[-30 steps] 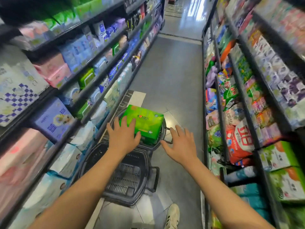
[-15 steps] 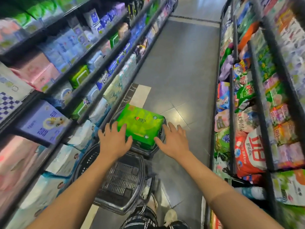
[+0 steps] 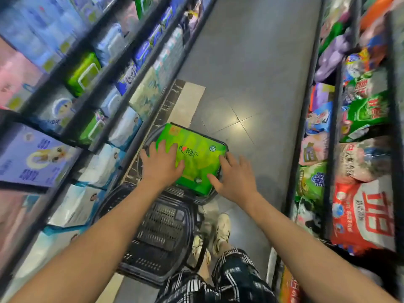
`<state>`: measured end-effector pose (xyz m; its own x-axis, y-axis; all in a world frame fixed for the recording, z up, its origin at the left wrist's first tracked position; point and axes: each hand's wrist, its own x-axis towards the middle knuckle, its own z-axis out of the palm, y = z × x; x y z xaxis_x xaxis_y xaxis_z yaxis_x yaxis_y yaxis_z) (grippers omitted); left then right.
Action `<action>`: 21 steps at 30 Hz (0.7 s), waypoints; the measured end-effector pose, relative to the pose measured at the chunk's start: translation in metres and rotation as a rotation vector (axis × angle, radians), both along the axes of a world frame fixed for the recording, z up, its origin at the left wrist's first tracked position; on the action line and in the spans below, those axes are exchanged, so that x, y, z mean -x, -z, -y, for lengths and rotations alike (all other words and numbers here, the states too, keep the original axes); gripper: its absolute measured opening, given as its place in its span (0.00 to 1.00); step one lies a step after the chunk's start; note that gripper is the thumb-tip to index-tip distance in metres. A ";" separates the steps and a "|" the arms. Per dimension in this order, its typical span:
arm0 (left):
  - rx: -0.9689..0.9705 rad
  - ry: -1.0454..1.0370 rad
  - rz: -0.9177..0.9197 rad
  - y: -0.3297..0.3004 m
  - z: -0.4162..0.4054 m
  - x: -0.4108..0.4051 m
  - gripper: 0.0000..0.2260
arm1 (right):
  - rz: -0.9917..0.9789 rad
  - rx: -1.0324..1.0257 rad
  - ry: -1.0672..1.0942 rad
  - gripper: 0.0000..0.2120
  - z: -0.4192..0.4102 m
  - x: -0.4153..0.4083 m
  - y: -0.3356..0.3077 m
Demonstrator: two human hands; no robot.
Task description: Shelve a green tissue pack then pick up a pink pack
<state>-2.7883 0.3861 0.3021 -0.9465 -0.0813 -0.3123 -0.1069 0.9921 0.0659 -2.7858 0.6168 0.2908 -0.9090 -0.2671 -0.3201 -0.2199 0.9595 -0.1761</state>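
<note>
Both hands lie flat on a bright green plastic-wrapped tissue pack (image 3: pixel 194 156) sitting across the far end of a black plastic shopping basket (image 3: pixel 157 232) on the aisle floor. The left hand (image 3: pixel 161 162) rests fingers spread on its left side, the right hand (image 3: pixel 234 178) against its right edge; neither grip closes round it.

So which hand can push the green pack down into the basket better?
Probably the left hand: it lies flat on top of the green pack. The right hand only touches the pack's near right edge, fingers spread, above the black basket.
</note>
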 end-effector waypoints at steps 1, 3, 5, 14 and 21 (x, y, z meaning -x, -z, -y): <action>0.001 -0.008 0.019 0.011 0.001 0.008 0.29 | 0.023 -0.002 0.002 0.40 0.001 0.008 0.011; -0.008 -0.033 0.044 0.040 0.007 0.025 0.29 | 0.072 0.001 0.013 0.43 0.001 0.022 0.041; -0.014 -0.074 0.053 0.075 0.017 0.042 0.30 | 0.104 0.033 0.055 0.46 0.001 0.035 0.079; 0.027 -0.279 0.075 0.245 0.080 0.117 0.39 | 0.452 0.288 0.530 0.49 0.022 0.068 0.261; -0.316 -0.489 0.159 0.301 0.118 0.141 0.51 | 0.440 0.690 0.850 0.49 0.044 0.068 0.319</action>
<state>-2.9295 0.2678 0.0014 -0.7623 -0.3758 -0.5269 -0.5788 0.7603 0.2950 -2.8539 0.5731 -0.0278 -0.7260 0.1313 -0.6751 0.6529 0.4403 -0.6164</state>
